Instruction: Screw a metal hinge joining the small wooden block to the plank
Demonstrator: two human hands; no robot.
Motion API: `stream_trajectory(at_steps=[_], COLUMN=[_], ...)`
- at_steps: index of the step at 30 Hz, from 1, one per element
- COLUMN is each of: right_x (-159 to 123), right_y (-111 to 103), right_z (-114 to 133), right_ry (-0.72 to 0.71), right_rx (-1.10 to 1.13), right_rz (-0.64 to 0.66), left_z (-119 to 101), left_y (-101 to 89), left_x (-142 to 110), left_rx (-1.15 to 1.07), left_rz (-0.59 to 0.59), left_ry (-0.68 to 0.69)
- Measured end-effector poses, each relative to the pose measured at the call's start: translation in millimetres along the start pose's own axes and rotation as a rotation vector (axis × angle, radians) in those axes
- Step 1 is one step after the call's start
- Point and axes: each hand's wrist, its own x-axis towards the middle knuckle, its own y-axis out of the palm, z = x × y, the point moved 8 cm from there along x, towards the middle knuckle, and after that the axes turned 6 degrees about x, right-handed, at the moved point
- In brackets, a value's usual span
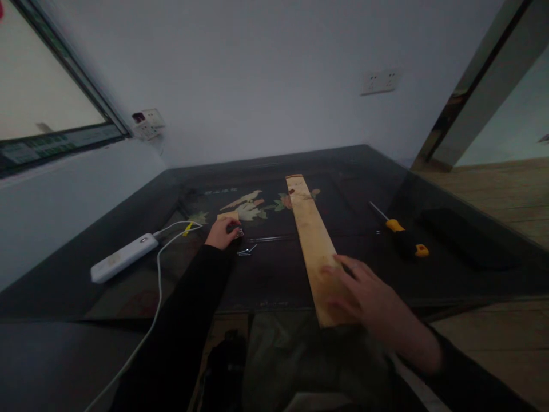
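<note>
Slanting in from the lower right, the right forearm (418, 337) ends in a right hand (364, 289) held palm down over the near end of a long wooden board (315, 240), its fingers loosely spread and partly bent; they blur, so I cannot tell how firmly they touch. The board lies lengthwise on the dark table (266, 289), its near end at the table's front edge, above the person's lap (295, 355). The left arm (195, 303), in a black sleeve, stretches farther forward. A white power strip (124, 257) lies to its left, with a cable (159, 280) looping near the sleeve. A few loose screws (246, 252) lie between the left arm and the board; right of the board rests a yellow and black screwdriver (395, 225), with a black case (465, 237) beyond its handle to the right. The left hand (222, 233) is low and curled, thumb and forefinger bent toward small metal pieces (240, 233); I cannot tell whether they pinch any. A small wooden piece (228, 215) shows just behind its knuckles. Farther back, the board's far end overlaps the painted flowers (281, 201), and a socket plate (380, 81) sits on the wall (274, 86).
</note>
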Motion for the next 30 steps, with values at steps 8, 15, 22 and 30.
stream_trajectory(at_steps=[8,15,22,30], right_x=[-21,-12,0,36], right_y=[26,20,23,30], right_z=[23,29,31,43], right_ry=[0.138,0.169,0.178,0.07], right_rx=[-0.055,-0.038,0.031,0.161], right_rz=[-0.095,-0.072,-0.026,0.051], left_z=[-81,-93,-82,-79], left_y=[-0.8,12.7,13.2,15.9], left_x=[-35,-56,-51,-50], left_rx=[-0.129,-0.093,-0.027,-0.004], left_rz=[0.148,0.233,0.209,0.145], left_ry=[0.325,0.45,0.408,0.429])
